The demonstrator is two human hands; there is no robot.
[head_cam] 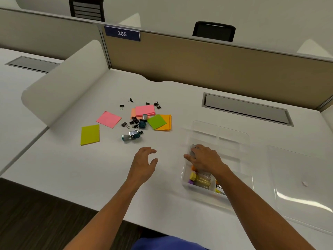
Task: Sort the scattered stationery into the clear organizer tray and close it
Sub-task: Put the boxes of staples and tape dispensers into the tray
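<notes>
The clear organizer tray [232, 139] sits on the white desk at right, its near compartments holding coloured markers [198, 178]. My right hand [205, 159] rests inside the tray's left compartment, fingers closed on a grey item [193, 148] that is mostly hidden. My left hand [145, 162] hovers open over bare desk left of the tray. Farther back lie scattered sticky-note pads: yellow-green [90, 134], pink [108, 119], a pink stack [145, 110], green [156, 121] on orange [166, 122]. Several black binder clips [134, 121] and two large teal clips [130, 136] lie among them.
The tray's clear lid [302, 179] lies flat on the desk at far right. A grey cable hatch [246, 110] is set into the desk behind the tray. A white curved divider [64, 87] stands at left, a tan partition [216, 69] at the back.
</notes>
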